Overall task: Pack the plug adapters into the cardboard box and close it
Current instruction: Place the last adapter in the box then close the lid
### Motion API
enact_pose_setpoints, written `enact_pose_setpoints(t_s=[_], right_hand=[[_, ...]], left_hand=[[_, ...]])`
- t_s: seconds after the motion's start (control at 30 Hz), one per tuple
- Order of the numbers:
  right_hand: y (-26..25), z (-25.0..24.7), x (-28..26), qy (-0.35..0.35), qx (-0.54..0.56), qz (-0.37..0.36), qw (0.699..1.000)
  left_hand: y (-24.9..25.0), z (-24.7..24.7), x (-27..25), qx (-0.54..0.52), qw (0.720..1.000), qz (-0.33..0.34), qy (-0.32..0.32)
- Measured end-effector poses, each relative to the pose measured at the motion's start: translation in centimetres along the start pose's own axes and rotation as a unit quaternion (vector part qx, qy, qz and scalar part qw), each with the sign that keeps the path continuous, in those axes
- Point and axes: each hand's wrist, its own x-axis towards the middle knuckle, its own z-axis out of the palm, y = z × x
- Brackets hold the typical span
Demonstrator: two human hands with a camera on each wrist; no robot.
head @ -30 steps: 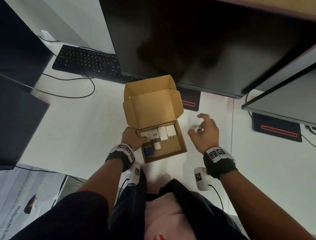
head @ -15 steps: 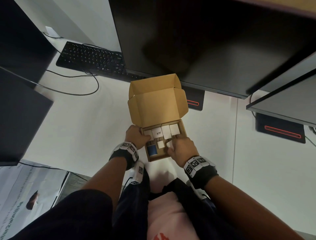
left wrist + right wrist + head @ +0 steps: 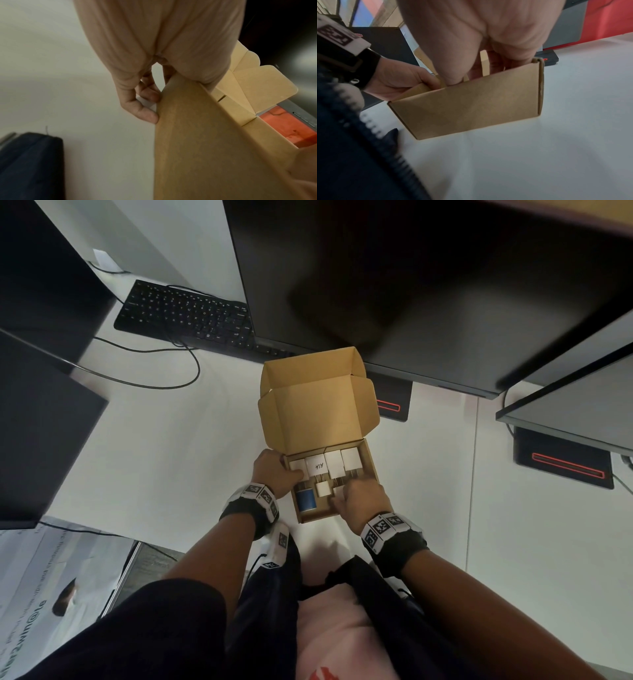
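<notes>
The cardboard box (image 3: 371, 467) stands on the white desk with its lid (image 3: 318, 405) raised at the back. Inside, white plug adapters (image 3: 334, 463) lie in a row along the far wall, with a blue one (image 3: 306, 499) and a small white one (image 3: 322, 489) nearer me. My left hand (image 3: 286, 474) grips the box's left wall (image 3: 205, 135), thumb inside and fingers (image 3: 147, 97) outside. My right hand (image 3: 346, 493) reaches down into the box's near right part, fingers curled round a white adapter (image 3: 338, 491) that is mostly hidden. In the right wrist view the front wall (image 3: 471, 105) hides the fingertips.
A black keyboard (image 3: 185, 316) and its cable (image 3: 154, 371) lie at the back left. A large dark monitor (image 3: 411, 285) overhangs the box lid. Two black bases with red lines (image 3: 394, 405) (image 3: 565, 463) sit right of the box. White desk (image 3: 171, 457) spreads to the left.
My right hand moved from the desk right of the box, where it took a white adapter, into the box. My left hand kept its hold on the box wall.
</notes>
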Motion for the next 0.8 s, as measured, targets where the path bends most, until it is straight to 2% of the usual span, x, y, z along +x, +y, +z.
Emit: enact_pose_setpoints(t_s=[0.7, 0.8], right_hand=[[0.5, 0.4, 1.0, 0.000, 0.055, 0.006, 0.998], [0.8, -0.3, 0.7, 0.054, 0.072, -0.028, 0.996]], left_hand=[[0.9, -0.4, -0.6, -0.003, 1.000, -0.009, -0.014], [1.0, -0.7, -0.7, -0.019, 0.999, -0.022, -0.029]])
